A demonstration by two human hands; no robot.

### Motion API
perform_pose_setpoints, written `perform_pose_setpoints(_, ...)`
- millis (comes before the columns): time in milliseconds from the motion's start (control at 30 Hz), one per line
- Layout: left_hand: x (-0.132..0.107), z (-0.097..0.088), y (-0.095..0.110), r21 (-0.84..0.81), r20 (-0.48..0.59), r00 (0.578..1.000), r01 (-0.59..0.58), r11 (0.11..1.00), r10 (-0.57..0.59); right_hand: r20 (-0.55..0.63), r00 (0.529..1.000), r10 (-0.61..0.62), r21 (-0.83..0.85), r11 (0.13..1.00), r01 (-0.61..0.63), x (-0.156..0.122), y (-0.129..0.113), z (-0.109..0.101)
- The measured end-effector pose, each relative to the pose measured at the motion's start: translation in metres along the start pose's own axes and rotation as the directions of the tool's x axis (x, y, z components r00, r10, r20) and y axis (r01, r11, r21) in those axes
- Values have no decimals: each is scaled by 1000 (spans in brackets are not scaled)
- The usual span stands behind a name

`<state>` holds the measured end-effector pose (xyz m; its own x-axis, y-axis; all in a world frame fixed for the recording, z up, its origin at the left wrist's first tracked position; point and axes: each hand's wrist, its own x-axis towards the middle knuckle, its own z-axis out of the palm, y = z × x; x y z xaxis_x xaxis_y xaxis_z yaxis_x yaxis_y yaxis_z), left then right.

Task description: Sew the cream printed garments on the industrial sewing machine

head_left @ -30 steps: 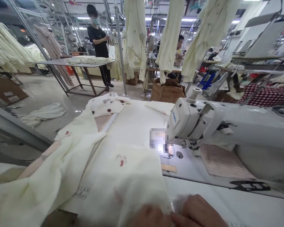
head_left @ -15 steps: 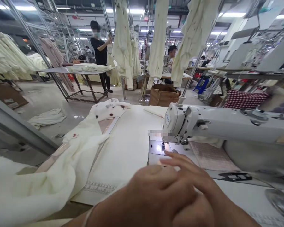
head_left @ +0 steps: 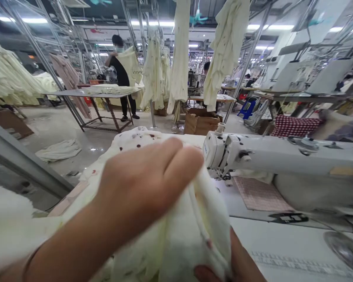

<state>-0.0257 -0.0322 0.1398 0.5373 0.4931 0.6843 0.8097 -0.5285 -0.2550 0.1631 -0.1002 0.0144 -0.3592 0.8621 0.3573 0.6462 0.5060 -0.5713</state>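
Observation:
My left hand (head_left: 153,176) is closed in a fist, raised over the sewing table, with cream cloth hanging from its thumb side. That cloth is a cream garment (head_left: 179,239) with a few dark and reddish spots, held up in front of me. Low at the right, my right hand (head_left: 238,258) grips the same garment, its thumb in front and most of the fingers hidden behind the cloth. Just beyond stands a white sewing machine (head_left: 261,154), its needle area partly covered by the garment. More spotted cream fabric (head_left: 135,137) lies at the table's far left.
A pink quilted pad (head_left: 260,194) lies under the machine arm. On the left runs a metal beam (head_left: 26,160). Behind are a cardboard box (head_left: 201,123), hanging cream garments (head_left: 181,58) and a person (head_left: 119,70) at a grey table (head_left: 73,93).
My hands were together near the needle; now the left is up and to the left, the right lower. The cream garment has come up between them, covering the tabletop.

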Motion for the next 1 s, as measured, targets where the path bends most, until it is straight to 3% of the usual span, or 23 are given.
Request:
perform_pose_setpoints(67, 15, 39, -22, 74, 161, 986, 40, 996, -52, 27, 996, 85, 45, 995, -86, -6, 23, 6)
perform_pose_setpoints(133, 22, 83, -31, 44, 388, 906, 163, 986, -167, 0, 997, 72, -26, 997, -72, -11, 50, 6)
perform_pose_setpoints(200, 18, 120, -26, -16, 484, 862, 182, 983, -151, -16, 1000, -25, -135, 991, 23, -14, 71, 3)
perform_pose_setpoints(267, 5, 140, -12, -119, 549, 833, 156, 981, -66, 21, 993, -119, -182, 976, 121, -15, 83, -1)
perform_pose_setpoints(367, -18, 147, 10, -308, 629, 772, 131, 942, 98, 103, 975, -197, -221, 951, 216, -11, 85, 0)
perform_pose_setpoints(467, -31, 148, 20, -432, 645, 737, 139, 891, 199, 155, 974, -165, -263, 944, 201, -5, 84, 7)
perform_pose_setpoints(633, -36, 159, 24, -445, 629, 756, 161, 881, 180, 173, 979, -105, -274, 950, 150, -3, 82, 11)
perform_pose_setpoints(700, -38, 163, 28, -431, 621, 766, 159, 888, 164, 195, 965, -176, -284, 932, 227, -3, 78, 14)
perform_pose_setpoints(833, -44, 165, 40, -387, 604, 789, 167, 907, 113, 122, 902, -414, -304, 850, 431, 0, 70, 32)
perform_pose_setpoints(900, -49, 163, 47, -381, 601, 793, 170, 909, 103, 14, 913, -409, -202, 893, 403, -1, 67, 41)
perform_pose_setpoints(933, -51, 161, 49, -383, 600, 793, 169, 908, 106, -34, 940, -340, -77, 938, 337, -2, 66, 45)
perform_pose_setpoints(967, -54, 159, 52, -387, 601, 791, 168, 907, 110, -54, 974, -221, 99, 969, 226, -5, 65, 49)
perform_pose_setpoints(1000, -58, 158, 54, -391, 603, 789, 168, 905, 114, -50, 997, -66, 313, 947, 78, -8, 63, 51)
